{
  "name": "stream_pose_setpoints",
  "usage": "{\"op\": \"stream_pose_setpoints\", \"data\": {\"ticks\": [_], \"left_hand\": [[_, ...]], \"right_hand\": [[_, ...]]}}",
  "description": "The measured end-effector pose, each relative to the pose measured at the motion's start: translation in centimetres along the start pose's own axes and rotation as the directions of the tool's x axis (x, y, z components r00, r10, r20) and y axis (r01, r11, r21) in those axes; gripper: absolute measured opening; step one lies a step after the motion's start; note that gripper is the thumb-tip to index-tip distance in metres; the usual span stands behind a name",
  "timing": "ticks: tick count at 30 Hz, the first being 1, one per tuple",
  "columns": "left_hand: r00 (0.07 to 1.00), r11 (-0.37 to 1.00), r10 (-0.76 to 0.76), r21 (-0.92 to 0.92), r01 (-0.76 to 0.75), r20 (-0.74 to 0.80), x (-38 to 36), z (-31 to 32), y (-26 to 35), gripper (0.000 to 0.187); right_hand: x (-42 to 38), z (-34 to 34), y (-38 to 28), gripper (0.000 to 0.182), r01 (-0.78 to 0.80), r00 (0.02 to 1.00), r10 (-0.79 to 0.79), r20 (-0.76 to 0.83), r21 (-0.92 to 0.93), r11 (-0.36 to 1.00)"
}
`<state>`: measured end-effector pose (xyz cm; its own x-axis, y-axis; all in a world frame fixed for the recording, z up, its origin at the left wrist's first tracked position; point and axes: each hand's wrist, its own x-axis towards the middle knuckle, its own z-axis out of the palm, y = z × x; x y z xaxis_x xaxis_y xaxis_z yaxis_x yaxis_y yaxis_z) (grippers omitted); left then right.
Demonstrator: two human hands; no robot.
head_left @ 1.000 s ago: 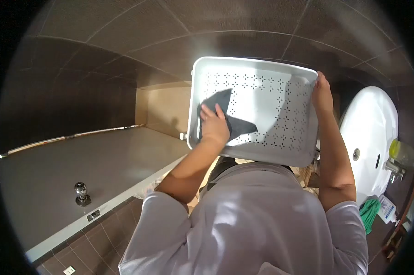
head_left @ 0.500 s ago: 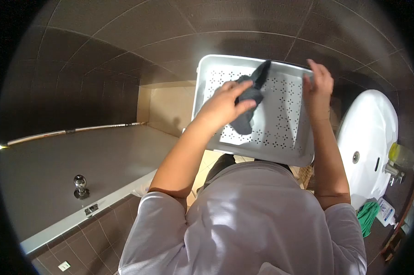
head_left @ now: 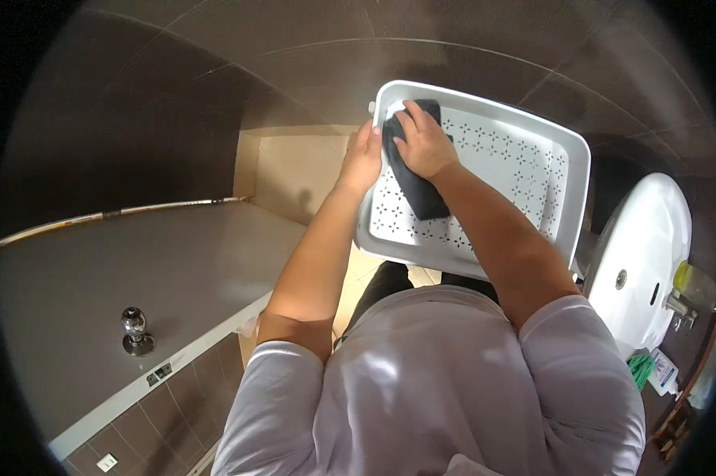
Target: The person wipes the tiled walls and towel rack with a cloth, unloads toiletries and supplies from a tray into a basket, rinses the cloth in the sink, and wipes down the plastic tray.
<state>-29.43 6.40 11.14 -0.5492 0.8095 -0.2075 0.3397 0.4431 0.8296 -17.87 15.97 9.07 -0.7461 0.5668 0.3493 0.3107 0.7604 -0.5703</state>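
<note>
A white plastic basket (head_left: 493, 111) with flower-shaped holes in its base is held up in front of me, slightly tilted. My left hand (head_left: 362, 157) is closed on its left rim, thumb along the top edge. Inside the basket, my right hand (head_left: 425, 144) presses a dark grey cloth (head_left: 423, 198) against the inner left side, with its fingers bent over it. The cloth hangs down across the perforated base. Some of the fingers' grip is hidden by the cloth.
A white washbasin (head_left: 639, 254) with a tap (head_left: 679, 305) is at the right. Beside it lie a green cloth (head_left: 641, 370) and a white bottle (head_left: 663, 373). A grey door with a round chrome knob (head_left: 136, 332) stands at the left, and a dark tiled wall rises ahead.
The cloth has passed from my left hand to my right and moved to the basket's left side. My left hand now holds the left rim; my right has left the right rim. The basket has turned slightly.
</note>
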Motion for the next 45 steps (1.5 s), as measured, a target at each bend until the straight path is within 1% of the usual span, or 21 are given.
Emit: {"op": "stream_pose_setpoints", "data": {"ticks": [2,5,7,8,10,12,14,16,21,23,25,28,31,32,33,34,36,38,41,44,45], "left_hand": [[1.0,0.999,0.021,-0.03,-0.022,-0.023,0.1,0.4,-0.5,0.043],[0.99,0.995,0.098,0.008,-0.097,-0.101,-0.1,0.5,0.3,0.036],[0.982,0.991,0.13,0.037,-0.126,-0.139,0.1,1.0,-0.2,0.035],[0.97,0.984,0.169,0.079,-0.158,-0.174,0.3,1.1,-0.4,0.035],[0.974,0.986,0.157,0.089,-0.143,-0.164,0.1,0.9,-0.1,0.034],[0.993,0.994,0.094,0.068,-0.089,-0.077,0.2,0.7,-0.1,0.035],[0.995,0.991,0.061,0.125,-0.051,-0.084,0.3,0.7,0.2,0.035],[0.995,0.984,0.026,0.176,-0.008,-0.1,0.4,0.7,0.7,0.035],[0.994,0.956,-0.018,0.29,0.048,-0.106,0.3,0.5,0.3,0.042],[0.995,0.949,-0.049,0.307,0.074,-0.088,0.1,0.1,0.7,0.043],[0.994,0.95,-0.074,0.297,0.094,-0.079,0.1,0.1,0.9,0.045],[0.995,0.977,-0.036,0.207,0.055,-0.093,0.5,0.7,-0.2,0.045],[0.995,0.963,-0.045,0.26,0.068,-0.092,0.6,0.6,0.2,0.045],[0.995,0.963,-0.046,0.262,0.066,-0.084,0.7,1.0,0.1,0.045],[0.996,0.97,-0.02,0.239,0.041,-0.092,0.7,1.1,-0.3,0.044],[0.994,0.977,0.009,0.214,0.015,-0.108,0.9,0.9,-0.6,0.044],[0.993,0.964,-0.032,0.257,0.062,-0.118,0.8,0.3,0.3,0.044],[0.992,0.948,-0.066,0.303,0.096,-0.106,0.3,0.6,0.4,0.044],[0.997,0.972,-0.009,0.232,0.028,-0.083,0.9,0.5,-0.7,0.044],[0.995,0.976,-0.031,0.211,0.05,-0.093,0.6,0.5,-0.6,0.045],[0.997,0.978,-0.022,0.204,0.037,-0.076,0.8,0.7,-1.1,0.045]], "right_hand": [[-0.3,1.2,-1.0,0.037,-0.054,0.998,0.054,-0.02,0.01,0.999],[-2.5,2.3,-2.3,0.034,0.026,0.999,-0.03,0.031,0.1,0.995],[-5.1,0.9,-4.1,0.034,0.117,0.981,-0.14,0.134,0.171,0.978],[-6.3,-0.2,-5.2,0.033,0.102,0.927,-0.16,0.34,0.182,0.978],[-7.9,-0.8,-5.2,0.029,0.353,0.764,-0.501,0.407,0.387,0.852],[-6.5,-1.0,-5.0,0.026,0.349,0.72,-0.506,0.474,0.382,0.856],[-6.3,-0.9,-5.3,0.024,0.34,0.685,-0.499,0.531,0.373,0.863],[-7.2,-0.4,-6.1,0.022,0.264,0.822,-0.335,0.461,0.214,0.941],[-8.4,-3.0,-5.0,0.027,0.291,0.689,-0.375,0.62,0.237,0.927],[-9.6,-6.7,-3.0,0.027,0.348,0.631,-0.388,0.671,0.202,0.915],[-11.3,-10.1,-0.4,0.026,0.309,0.591,-0.378,0.712,0.233,0.922],[-12.6,-12.2,1.1,0.024,0.339,0.582,-0.406,0.704,0.243,0.909],[-10.7,-8.9,0.3,0.025,0.46,0.531,-0.527,0.664,0.296,0.837],[-9.9,-6.3,-0.4,0.024,0.511,0.564,-0.566,0.601,0.285,0.811],[-8.2,-4.6,-2.6,0.022,0.427,0.653,-0.546,0.525,0.34,0.838],[-7.1,-2.0,-4.3,0.019,0.437,0.697,-0.555,0.454,0.345,0.831],[-7.0,-0.1,-5.5,0.018,0.415,0.709,-0.488,0.508,0.259,0.872],[-8.1,-0.8,-4.7,0.019,0.473,0.743,-0.568,0.354,0.323,0.82],[-10.3,-6.0,-1.9,0.026,0.407,0.633,-0.522,0.571,0.329,0.852],[-12.1,-11.2,2.2,0.033,0.48,0.601,-0.546,0.583,0.283,0.83],[-11.4,-11.9,3.6,0.033,0.469,0.562,-0.451,0.694,0.182,0.864]]}}
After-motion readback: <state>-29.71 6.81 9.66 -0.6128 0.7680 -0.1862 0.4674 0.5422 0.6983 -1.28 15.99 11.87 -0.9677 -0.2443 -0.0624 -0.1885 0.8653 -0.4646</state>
